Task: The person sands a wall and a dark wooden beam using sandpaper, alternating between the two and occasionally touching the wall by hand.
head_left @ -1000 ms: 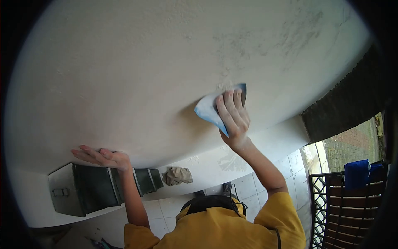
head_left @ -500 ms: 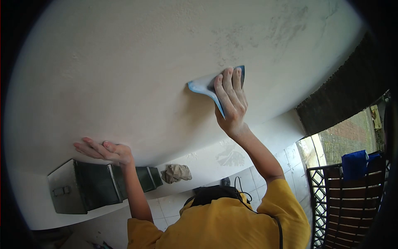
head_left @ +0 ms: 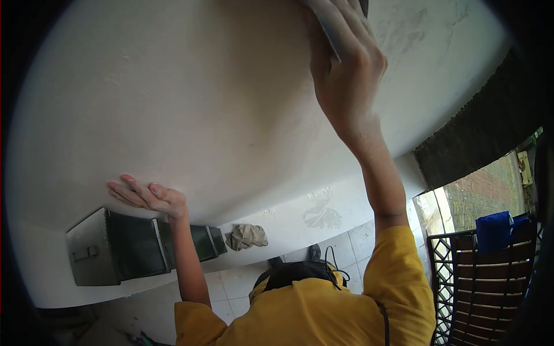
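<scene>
My left hand (head_left: 151, 199) lies against the pale wall (head_left: 190, 109) with its fingers stretched out. It is just above a dark green metal box (head_left: 135, 248). Higher up, at the top edge of the view, my right hand (head_left: 349, 63) presses a sheet of sandpaper (head_left: 365, 6) to the same wall. Only a dark edge and a thin pale-blue rim of the sheet show; the fingertips are cut off by the frame. Whitish dust coats the right hand.
A crumpled beige cloth (head_left: 247, 236) lies on the ledge (head_left: 288, 228) beside the box. Below is a tiled floor (head_left: 231, 282). On the right stands a slatted bench (head_left: 490, 288) with a blue cloth (head_left: 493, 230) over it, near a dark band (head_left: 479, 115) along the wall's edge.
My right hand has slid up the wall with the sandpaper, partly leaving the view. My left hand has stayed on the wall, its image shifted slightly up.
</scene>
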The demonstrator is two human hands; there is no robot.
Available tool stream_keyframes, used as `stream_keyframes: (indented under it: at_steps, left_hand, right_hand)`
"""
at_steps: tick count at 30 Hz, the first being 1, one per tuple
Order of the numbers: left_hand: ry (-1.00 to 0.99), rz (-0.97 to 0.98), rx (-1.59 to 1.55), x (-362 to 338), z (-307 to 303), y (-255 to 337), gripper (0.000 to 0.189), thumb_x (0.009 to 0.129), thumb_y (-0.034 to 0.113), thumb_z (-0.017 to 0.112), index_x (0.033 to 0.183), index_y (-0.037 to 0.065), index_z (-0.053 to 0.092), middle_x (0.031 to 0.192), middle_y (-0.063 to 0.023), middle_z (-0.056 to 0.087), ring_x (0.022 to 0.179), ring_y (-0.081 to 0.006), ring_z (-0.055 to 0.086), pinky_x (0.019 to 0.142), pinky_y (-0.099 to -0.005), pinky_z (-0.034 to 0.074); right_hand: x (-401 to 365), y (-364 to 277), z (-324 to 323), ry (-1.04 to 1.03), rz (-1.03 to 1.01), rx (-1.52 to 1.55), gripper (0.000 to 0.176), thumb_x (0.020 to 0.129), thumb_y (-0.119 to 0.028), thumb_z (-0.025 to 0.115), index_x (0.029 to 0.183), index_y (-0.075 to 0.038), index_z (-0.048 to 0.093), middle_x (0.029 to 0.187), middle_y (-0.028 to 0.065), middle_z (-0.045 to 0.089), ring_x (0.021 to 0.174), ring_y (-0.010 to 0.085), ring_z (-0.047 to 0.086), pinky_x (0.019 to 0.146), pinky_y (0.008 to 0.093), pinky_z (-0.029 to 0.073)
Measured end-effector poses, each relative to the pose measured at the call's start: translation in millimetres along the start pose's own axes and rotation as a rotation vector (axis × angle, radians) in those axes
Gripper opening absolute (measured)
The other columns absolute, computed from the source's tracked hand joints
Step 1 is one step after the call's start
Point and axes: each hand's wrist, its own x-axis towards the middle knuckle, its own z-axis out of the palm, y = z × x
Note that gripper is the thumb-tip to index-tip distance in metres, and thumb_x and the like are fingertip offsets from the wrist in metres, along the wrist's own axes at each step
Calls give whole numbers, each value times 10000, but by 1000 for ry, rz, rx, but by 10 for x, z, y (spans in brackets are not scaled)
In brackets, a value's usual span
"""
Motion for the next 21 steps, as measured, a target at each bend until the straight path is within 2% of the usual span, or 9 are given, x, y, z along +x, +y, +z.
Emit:
stream_keyframes:
  at_steps: [2,3,4,10,13,15,17,19,21]
  left_hand:
    - [14,20,28,1,19,-9,545,1039,324,253,1499,35,292,1576,-227,163,1465,-389,140,1177,-563,79]
    - [9,21,33,8,30,2,565,1035,346,241,1501,29,284,1580,-221,152,1471,-385,110,1178,-561,63]
    - [11,13,33,-5,45,-1,573,1034,356,235,1501,26,281,1582,-216,149,1472,-384,101,1178,-560,58]
    - [39,5,11,-61,113,-20,612,1029,402,210,1495,12,282,1587,-181,162,1476,-371,83,1180,-556,48]
    - [9,21,84,-84,74,-43,617,1032,410,197,1486,5,301,1584,-185,167,1475,-365,96,1181,-553,60]
    - [7,-9,86,-110,51,-51,609,1036,403,211,1480,-2,311,1579,-192,176,1474,-365,104,1183,-548,66]
    - [25,-11,68,-71,86,-59,599,1039,393,232,1478,-6,313,1575,-204,178,1472,-368,108,1184,-545,70]
    - [28,4,45,-46,67,-21,590,1041,382,260,1479,-10,307,1570,-221,172,1471,-373,107,1185,-543,73]
    - [12,-113,23,-8,36,180,584,1043,369,278,1481,-15,296,1568,-235,159,1470,-384,100,1184,-543,71]
  right_hand:
    - [-427,-57,-123,-108,90,-4,429,866,27,600,1292,-24,596,1357,169,550,1320,339,459,1085,415,391]
    - [-691,-19,-134,-134,102,-13,429,862,27,601,1289,-14,595,1355,183,547,1315,344,462,1097,423,378]
    - [-967,8,-124,-121,85,-114,354,892,-161,605,1228,-60,646,1324,149,589,1246,302,555,962,377,500]
    - [-2935,-312,-401,-447,429,-34,348,824,-70,639,1168,-33,670,1224,197,637,1201,347,584,942,434,511]
    - [-3732,-674,-571,-659,736,0,426,845,-14,609,1270,-29,595,1332,204,556,1283,370,495,1014,430,452]
    - [-4220,-965,-736,-808,1123,136,394,922,-56,552,1315,-40,553,1387,178,512,1330,352,432,1046,416,416]
    - [-4702,-1233,-1054,-958,1314,112,357,1005,-190,465,1330,-62,541,1406,162,491,1288,363,464,1015,387,437]
    - [-4863,-1416,-1436,-911,1356,39,378,1011,-290,449,1280,-58,579,1245,225,595,1147,410,563,913,424,483]
    - [-4780,-1365,-1822,-1201,1666,-26,402,1010,-319,437,1294,-64,562,1220,225,605,1092,423,586,908,482,474]
